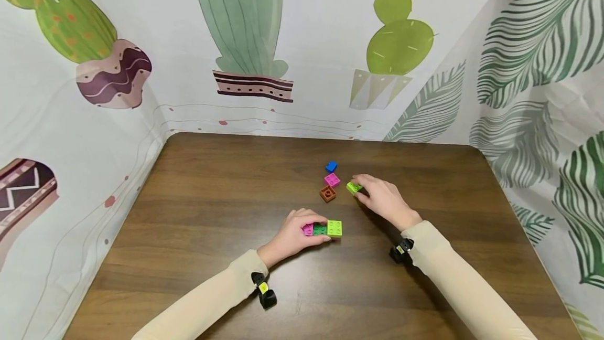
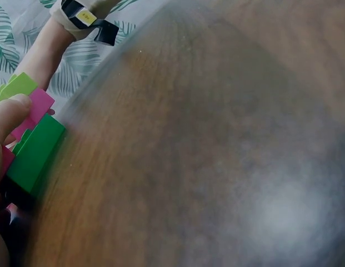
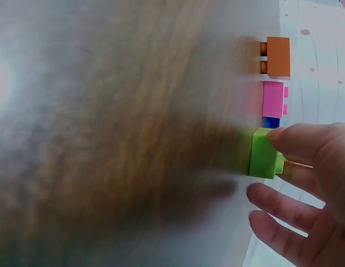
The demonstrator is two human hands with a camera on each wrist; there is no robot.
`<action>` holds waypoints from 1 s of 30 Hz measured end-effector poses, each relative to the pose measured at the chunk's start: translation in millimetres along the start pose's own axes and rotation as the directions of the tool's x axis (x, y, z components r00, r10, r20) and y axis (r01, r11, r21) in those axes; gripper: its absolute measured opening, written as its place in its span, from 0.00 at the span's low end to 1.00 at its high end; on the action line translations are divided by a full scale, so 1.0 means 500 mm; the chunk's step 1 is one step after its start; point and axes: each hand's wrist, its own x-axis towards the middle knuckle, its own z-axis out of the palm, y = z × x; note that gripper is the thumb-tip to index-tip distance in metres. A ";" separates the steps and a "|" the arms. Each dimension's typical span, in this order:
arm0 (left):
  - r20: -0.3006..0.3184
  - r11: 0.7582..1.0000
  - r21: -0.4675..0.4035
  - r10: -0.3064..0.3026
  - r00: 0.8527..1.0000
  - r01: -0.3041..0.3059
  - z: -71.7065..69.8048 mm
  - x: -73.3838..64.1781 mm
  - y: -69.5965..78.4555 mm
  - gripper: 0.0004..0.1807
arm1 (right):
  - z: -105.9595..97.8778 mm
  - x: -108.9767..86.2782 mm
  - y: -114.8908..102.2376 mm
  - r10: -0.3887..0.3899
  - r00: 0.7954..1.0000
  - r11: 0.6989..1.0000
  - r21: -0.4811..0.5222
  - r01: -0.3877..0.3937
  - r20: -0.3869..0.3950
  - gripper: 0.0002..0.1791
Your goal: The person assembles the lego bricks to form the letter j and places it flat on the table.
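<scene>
Lime brick [image 1: 352, 188] pinched on the right, joined bricks [image 1: 320, 230] gripped on the left

Dark wood worktop [image 1: 226, 182], both hands occupied. Right hand [image 1: 384, 201]: thumb and one finger were clamped on opposite sides of the lime brick, probably because a side pinch left most of its upward studs uncovered. Two other fingers [image 3: 280, 206] hung apart, beside the brick, holding nothing. Could not tell whether the brick touched the worktop.

Loose bricks lay just left of it in a short line: blue brick [image 1: 331, 166] farthest off, pink brick [image 1: 332, 179] next, brown brick [image 1: 329, 193] nearest. Pink sat studs up; brown was upside down, hollow side showing. The cluster was presumably placed there to be within easy reach.

Left hand [image 1: 299, 227]: thumb and fingers clamped on the joined bricks from both sides, nearer the wearer. Green base low, a second pink brick [image 2: 39, 108] on it, lime cap [image 1: 334, 228] highest. Gripping the sides likely steadied the build and left the cap's studs bare. Another pink piece [image 1: 308, 230] sat deep in the grasp, partly hidden.
</scene>
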 end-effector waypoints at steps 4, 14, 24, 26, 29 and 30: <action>-0.004 1.000 -0.001 0.002 1.000 -0.002 0.002 0.000 -0.002 0.20 | -0.002 -0.013 0.001 0.016 1.000 1.000 0.021 -0.016 0.014 0.18; 0.001 1.000 0.001 0.000 1.000 0.000 0.003 0.000 -0.005 0.20 | 0.000 -0.044 0.006 0.032 0.998 0.998 0.061 -0.035 0.051 0.20; -0.007 1.000 0.009 0.010 1.000 -0.010 0.005 0.001 -0.009 0.21 | -0.008 -0.076 -0.010 0.026 0.998 0.998 0.057 -0.029 0.053 0.21; -0.004 1.000 0.007 0.006 1.000 -0.006 0.005 0.000 -0.009 0.21 | -0.010 -0.080 -0.015 0.026 0.998 0.998 0.055 -0.029 0.053 0.21; -0.007 1.000 0.006 0.011 1.000 -0.011 0.006 -0.001 -0.010 0.21 | -0.016 -0.086 -0.026 0.033 0.998 0.998 0.057 -0.036 0.051 0.20; -0.008 1.000 0.005 0.012 1.000 -0.012 0.006 -0.001 -0.010 0.20 | -0.018 -0.088 -0.030 0.037 0.998 0.998 0.058 -0.040 0.051 0.20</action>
